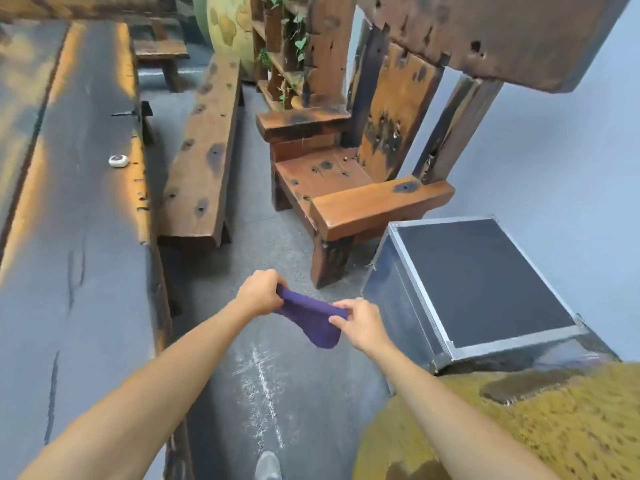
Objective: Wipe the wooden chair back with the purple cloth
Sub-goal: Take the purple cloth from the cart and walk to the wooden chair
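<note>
The purple cloth (313, 318) hangs stretched between both hands over the grey floor. My left hand (258, 292) grips its left end with curled fingers. My right hand (360, 323) pinches its right end between thumb and fingers. The wooden chair (346, 174) stands ahead and slightly right, its seat and thick armrests facing me. Its tall plank back (401, 105) rises behind the seat, topped by a heavy dark crossbeam (485, 32). Both hands are well short of the chair, roughly an arm's length below its near armrest.
A long dark table (79, 202) runs along the left, with a small white round object (118, 161) on it. A wooden bench (204, 150) lies beside it. A black flight case with metal edges (481, 282) sits right of the chair. A mossy yellow-green mound (536, 427) fills the lower right.
</note>
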Demonstrator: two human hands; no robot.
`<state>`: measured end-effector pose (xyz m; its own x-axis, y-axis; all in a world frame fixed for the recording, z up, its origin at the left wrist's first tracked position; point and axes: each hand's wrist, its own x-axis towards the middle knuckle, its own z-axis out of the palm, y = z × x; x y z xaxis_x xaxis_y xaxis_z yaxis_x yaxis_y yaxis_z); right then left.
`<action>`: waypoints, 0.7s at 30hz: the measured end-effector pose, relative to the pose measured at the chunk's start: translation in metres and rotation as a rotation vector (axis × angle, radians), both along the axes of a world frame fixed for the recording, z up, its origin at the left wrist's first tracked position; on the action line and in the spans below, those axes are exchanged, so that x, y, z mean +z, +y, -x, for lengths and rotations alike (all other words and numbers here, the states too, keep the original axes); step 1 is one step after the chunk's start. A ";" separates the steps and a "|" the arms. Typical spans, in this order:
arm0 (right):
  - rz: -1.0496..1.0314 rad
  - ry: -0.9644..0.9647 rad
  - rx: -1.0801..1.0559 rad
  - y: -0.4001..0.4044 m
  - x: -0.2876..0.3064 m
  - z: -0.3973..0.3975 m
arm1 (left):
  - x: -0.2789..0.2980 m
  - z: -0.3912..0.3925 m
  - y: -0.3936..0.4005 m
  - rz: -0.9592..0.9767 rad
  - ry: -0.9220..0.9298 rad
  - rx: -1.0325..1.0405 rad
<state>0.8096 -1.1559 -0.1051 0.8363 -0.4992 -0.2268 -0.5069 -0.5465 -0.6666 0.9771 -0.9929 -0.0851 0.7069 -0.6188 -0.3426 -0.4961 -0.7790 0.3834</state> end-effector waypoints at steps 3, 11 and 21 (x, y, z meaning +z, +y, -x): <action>0.161 -0.033 0.030 -0.028 0.022 -0.047 | 0.019 -0.060 -0.030 0.061 -0.128 -0.097; 0.180 -0.203 -0.206 -0.123 0.056 -0.148 | 0.050 -0.185 -0.122 0.256 -0.327 -0.281; -0.157 -0.455 -0.394 -0.266 0.094 -0.314 | 0.111 -0.346 -0.285 0.389 -0.240 -0.321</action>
<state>1.1231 -1.4214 -0.0110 0.6260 -0.7797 0.0139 -0.2965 -0.2546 -0.9205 1.3234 -1.2774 0.0259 0.4924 -0.8644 0.1019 -0.7939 -0.3981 0.4596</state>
